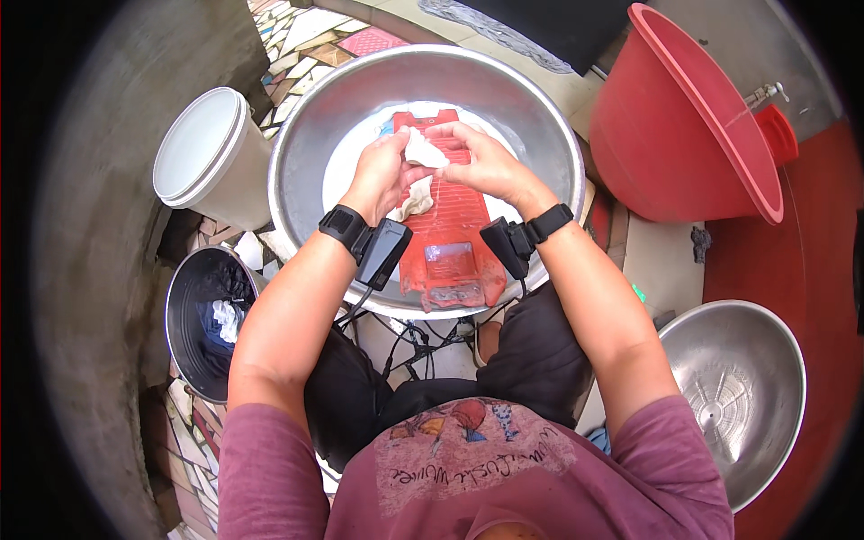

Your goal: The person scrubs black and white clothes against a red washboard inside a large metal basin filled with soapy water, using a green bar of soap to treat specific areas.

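Observation:
A small white cloth (424,151) is stretched between my two hands above a red ridged washboard (457,209). Its left side is pinched by my left hand (382,166), while the fingers of my right hand (484,162) close on the other side. Whether the cloth is a sock I cannot tell. Just below my hands an off-white crumpled cloth (415,198) lies on the ridges. The washboard slopes out of a wide metal basin (317,135) holding whitish, sudsy water, its lower end leaning on the near rim. Something blue shows partly behind my left fingers.
Left stand a lidded white bucket (200,153) and a dark bucket (191,315) with dark and white cloths inside. A big red tub (670,135) tilts at the right. An empty metal bowl (747,396) sits nearer. Black cables (418,346) hang between my knees.

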### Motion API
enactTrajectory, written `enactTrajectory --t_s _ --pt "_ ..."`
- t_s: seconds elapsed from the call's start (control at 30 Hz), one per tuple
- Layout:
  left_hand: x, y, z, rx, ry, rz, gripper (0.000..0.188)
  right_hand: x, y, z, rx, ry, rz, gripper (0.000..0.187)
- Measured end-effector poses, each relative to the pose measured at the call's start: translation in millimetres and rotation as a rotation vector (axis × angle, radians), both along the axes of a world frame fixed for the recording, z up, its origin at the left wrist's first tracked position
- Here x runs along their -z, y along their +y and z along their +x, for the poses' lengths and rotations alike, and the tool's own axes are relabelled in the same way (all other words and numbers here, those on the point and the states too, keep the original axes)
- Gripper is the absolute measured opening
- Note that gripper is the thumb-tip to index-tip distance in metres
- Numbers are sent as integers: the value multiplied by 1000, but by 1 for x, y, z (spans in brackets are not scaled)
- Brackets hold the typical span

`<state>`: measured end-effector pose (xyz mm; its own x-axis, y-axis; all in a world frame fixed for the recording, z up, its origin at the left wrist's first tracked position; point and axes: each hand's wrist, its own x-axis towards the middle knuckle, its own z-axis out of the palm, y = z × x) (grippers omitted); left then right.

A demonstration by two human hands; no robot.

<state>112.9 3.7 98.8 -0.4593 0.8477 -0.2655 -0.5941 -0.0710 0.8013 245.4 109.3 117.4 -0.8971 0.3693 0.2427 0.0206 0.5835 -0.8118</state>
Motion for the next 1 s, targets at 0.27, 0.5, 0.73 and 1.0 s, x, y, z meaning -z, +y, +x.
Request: enactTrajectory --t_s 0.27,0.5,0.73,1.0 --pt "-6 -4 -7 117 118 -163 43 11 4 -12 131 -112 -271 21" --pt "-7 -13 -6 188 671 -475 69 10 -4 -11 234 -71 -635 11" --pt "13 -8 -10 296 279 -160 26 12 -11 -15 274 6 -887 13" --pt "13 -4 -7 82 105 -236 20 10 1 -7 257 58 -1262 28"
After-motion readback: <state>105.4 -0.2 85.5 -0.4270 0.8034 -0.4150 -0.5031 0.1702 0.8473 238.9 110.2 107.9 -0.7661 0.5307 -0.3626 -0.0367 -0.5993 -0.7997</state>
